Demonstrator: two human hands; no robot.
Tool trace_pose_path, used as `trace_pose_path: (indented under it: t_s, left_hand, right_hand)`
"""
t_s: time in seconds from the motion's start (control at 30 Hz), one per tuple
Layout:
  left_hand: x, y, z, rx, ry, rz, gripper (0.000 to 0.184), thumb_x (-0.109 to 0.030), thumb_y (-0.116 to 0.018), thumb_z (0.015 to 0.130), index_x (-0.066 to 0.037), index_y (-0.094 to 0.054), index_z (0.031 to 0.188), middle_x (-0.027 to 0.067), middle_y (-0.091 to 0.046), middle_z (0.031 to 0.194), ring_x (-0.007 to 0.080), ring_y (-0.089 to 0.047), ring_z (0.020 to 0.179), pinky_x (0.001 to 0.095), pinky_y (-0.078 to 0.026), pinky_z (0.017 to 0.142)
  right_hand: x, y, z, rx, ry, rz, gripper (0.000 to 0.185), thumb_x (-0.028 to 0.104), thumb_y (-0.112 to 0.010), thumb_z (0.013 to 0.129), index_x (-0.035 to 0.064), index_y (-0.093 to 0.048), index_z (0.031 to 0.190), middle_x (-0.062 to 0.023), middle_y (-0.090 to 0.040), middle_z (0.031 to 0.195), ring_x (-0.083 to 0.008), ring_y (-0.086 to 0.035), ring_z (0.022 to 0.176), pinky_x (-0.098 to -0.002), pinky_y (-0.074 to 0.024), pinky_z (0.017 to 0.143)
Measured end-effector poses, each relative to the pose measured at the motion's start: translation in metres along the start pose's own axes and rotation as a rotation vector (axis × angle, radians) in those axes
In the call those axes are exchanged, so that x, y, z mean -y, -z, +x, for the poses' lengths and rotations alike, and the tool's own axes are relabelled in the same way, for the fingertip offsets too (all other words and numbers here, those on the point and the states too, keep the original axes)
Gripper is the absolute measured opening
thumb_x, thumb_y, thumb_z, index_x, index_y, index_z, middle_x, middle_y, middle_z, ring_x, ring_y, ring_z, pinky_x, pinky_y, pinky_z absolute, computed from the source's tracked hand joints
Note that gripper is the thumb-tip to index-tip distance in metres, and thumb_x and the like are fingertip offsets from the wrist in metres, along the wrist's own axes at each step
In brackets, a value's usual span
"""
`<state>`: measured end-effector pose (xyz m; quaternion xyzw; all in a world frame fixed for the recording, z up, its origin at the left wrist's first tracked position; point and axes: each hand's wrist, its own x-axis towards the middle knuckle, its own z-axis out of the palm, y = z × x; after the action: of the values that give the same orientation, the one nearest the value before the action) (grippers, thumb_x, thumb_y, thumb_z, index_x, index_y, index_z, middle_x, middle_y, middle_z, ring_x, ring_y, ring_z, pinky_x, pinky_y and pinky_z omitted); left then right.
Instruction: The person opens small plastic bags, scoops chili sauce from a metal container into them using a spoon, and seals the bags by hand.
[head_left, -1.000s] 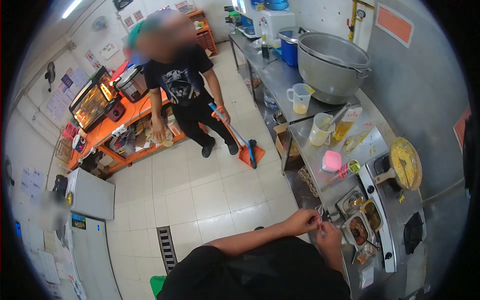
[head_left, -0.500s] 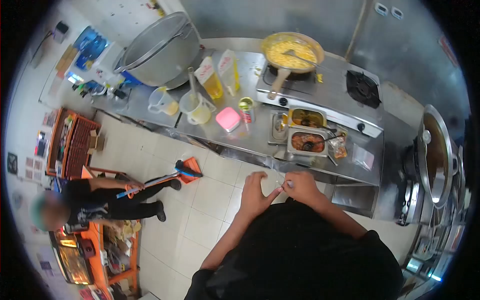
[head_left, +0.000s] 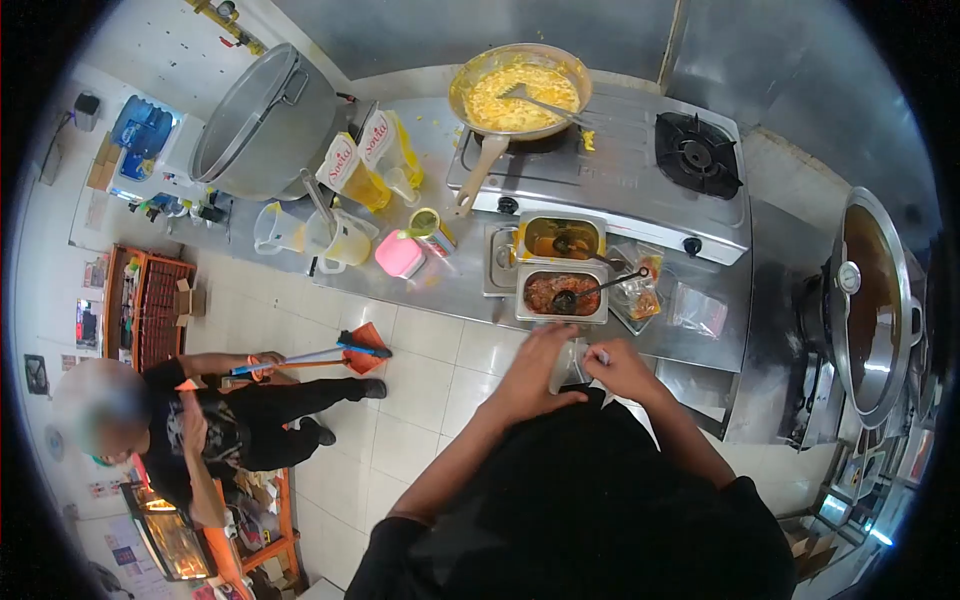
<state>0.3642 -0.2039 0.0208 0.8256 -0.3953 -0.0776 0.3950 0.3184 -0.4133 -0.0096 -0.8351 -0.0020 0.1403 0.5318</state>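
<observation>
My left hand (head_left: 535, 375) is in front of the counter's edge, its thumb spread from its fingers. A piece of clear plastic, apparently a bag (head_left: 570, 366), shows between my two hands. My right hand (head_left: 622, 372) is closed on the plastic's right side, with a small whitish bit at its fingertips. Just beyond my hands, a steel pan of chunky red sauce (head_left: 545, 291) holds a black ladle. Behind it sits a steel pan of yellow-brown sauce (head_left: 540, 238) with another ladle.
A frying pan (head_left: 575, 72) of yellow food with a spatula is on the stove (head_left: 640, 170). Left are oil pouches (head_left: 362, 185), jugs (head_left: 345, 240), a pink container (head_left: 400, 257) and a can (head_left: 433, 232). A large pot (head_left: 868, 300) stands right. A person (head_left: 215, 420) holds a broom and dustpan.
My view has shifted, so the counter things appear farther left. My left hand's fingers and thumb have spread apart around the clear plastic. The other person has raised one hand.
</observation>
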Motion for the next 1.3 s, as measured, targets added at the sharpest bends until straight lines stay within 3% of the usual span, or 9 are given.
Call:
trace_pose_path:
  t_s: [0.2, 0.33, 0.4, 0.6, 0.7, 0.87, 0.93, 1.13, 1.3]
  left_hand:
    - [0.017, -0.051, 0.011, 0.045, 0.331, -0.399, 0.059, -0.023, -0.075, 0.086, -0.002, -0.042, 0.130, 0.0178, -0.052, 0.122, 0.0332, -0.049, 0.123, 0.0421, -0.038, 0.105]
    - [0.021, -0.049, 0.000, -0.120, 0.429, -0.530, 0.048, -0.023, -0.068, 0.093, -0.004, -0.038, 0.125, 0.0117, -0.046, 0.109, 0.0233, -0.047, 0.108, 0.0349, -0.037, 0.100]
    - [0.025, -0.045, -0.011, -0.168, 0.482, -0.660, 0.046, -0.021, -0.065, 0.093, -0.005, -0.037, 0.125, 0.0100, -0.043, 0.110, 0.0215, -0.045, 0.109, 0.0340, -0.036, 0.100]
    - [0.061, -0.031, -0.016, -0.279, 0.491, -0.978, 0.042, -0.022, -0.054, 0.095, -0.007, -0.033, 0.128, 0.0053, -0.036, 0.109, 0.0157, -0.038, 0.103, 0.0297, -0.031, 0.096]
    - [0.069, -0.011, -0.008, -0.243, 0.491, -0.871, 0.040, -0.026, -0.054, 0.098, -0.007, -0.033, 0.127, 0.0047, -0.037, 0.107, 0.0144, -0.038, 0.102, 0.0295, -0.031, 0.095]
    - [0.088, -0.003, -0.005, -0.281, 0.456, -0.754, 0.041, -0.029, -0.054, 0.101, -0.006, -0.032, 0.126, 0.0043, -0.038, 0.104, 0.0140, -0.038, 0.097, 0.0301, -0.034, 0.091]
    - [0.094, -0.001, -0.009, -0.279, 0.502, -0.733, 0.041, -0.029, -0.053, 0.101, -0.006, -0.032, 0.127, 0.0048, -0.038, 0.104, 0.0145, -0.038, 0.096, 0.0304, -0.035, 0.090]
    - [0.131, -0.005, -0.017, -0.332, 0.487, -0.823, 0.040, -0.032, -0.052, 0.101, -0.007, -0.034, 0.127, 0.0049, -0.038, 0.105, 0.0145, -0.038, 0.098, 0.0290, -0.035, 0.091]
    - [0.156, -0.017, -0.025, -0.198, 0.691, -0.894, 0.038, -0.035, -0.049, 0.101, -0.008, -0.035, 0.124, 0.0081, -0.043, 0.112, 0.0160, -0.041, 0.104, 0.0303, -0.036, 0.095]
  right_hand:
    - [-0.031, 0.021, 0.018, 0.105, -0.102, 0.198, 0.035, 0.032, -0.069, 0.090, 0.0009, -0.066, 0.076, -0.0042, -0.060, 0.062, -0.0101, -0.056, 0.060, -0.0306, -0.0460, 0.060]
    - [-0.053, 0.030, 0.030, -0.329, -0.352, 0.308, 0.031, 0.036, -0.070, 0.092, 0.0060, -0.066, 0.100, -0.0006, -0.058, 0.078, -0.0097, -0.050, 0.060, -0.0285, -0.0435, 0.056]
    - [-0.055, 0.036, 0.037, -0.306, -0.509, 0.444, 0.037, 0.032, -0.072, 0.091, 0.0091, -0.060, 0.117, -0.0016, -0.056, 0.084, -0.0097, -0.053, 0.065, -0.0267, -0.0431, 0.055]
    - [-0.077, 0.003, 0.068, -0.467, -0.418, 0.751, 0.037, 0.025, -0.074, 0.090, 0.0031, -0.061, 0.118, -0.0016, -0.058, 0.084, -0.0099, -0.055, 0.069, -0.0252, -0.0448, 0.061]
    - [-0.076, -0.020, 0.085, -0.583, -0.135, 0.418, 0.021, 0.025, -0.074, 0.090, 0.0048, -0.071, 0.092, -0.0027, -0.066, 0.076, -0.0118, -0.059, 0.067, -0.0296, -0.0452, 0.057]
    - [-0.048, -0.018, 0.083, -0.432, -0.194, 0.057, 0.021, 0.024, -0.071, 0.092, 0.0039, -0.073, 0.092, -0.0141, -0.073, 0.087, -0.0200, -0.070, 0.076, -0.0322, -0.0521, 0.068]
    - [-0.063, -0.022, 0.077, -0.465, 0.111, 0.006, 0.017, 0.022, -0.071, 0.091, 0.0065, -0.074, 0.097, -0.0143, -0.073, 0.096, -0.0246, -0.073, 0.086, -0.0350, -0.0558, 0.073]
    - [-0.031, 0.003, 0.048, -0.436, 0.280, -0.376, 0.019, 0.002, -0.068, 0.085, 0.0043, -0.072, 0.104, -0.0139, -0.071, 0.096, -0.0330, -0.070, 0.083, -0.0370, -0.0571, 0.071]
    - [-0.046, -0.037, 0.072, -0.577, 0.266, -0.164, 0.014, 0.004, -0.067, 0.089, 0.0025, -0.071, 0.102, -0.0165, -0.071, 0.096, -0.0310, -0.071, 0.086, -0.0356, -0.0564, 0.076]
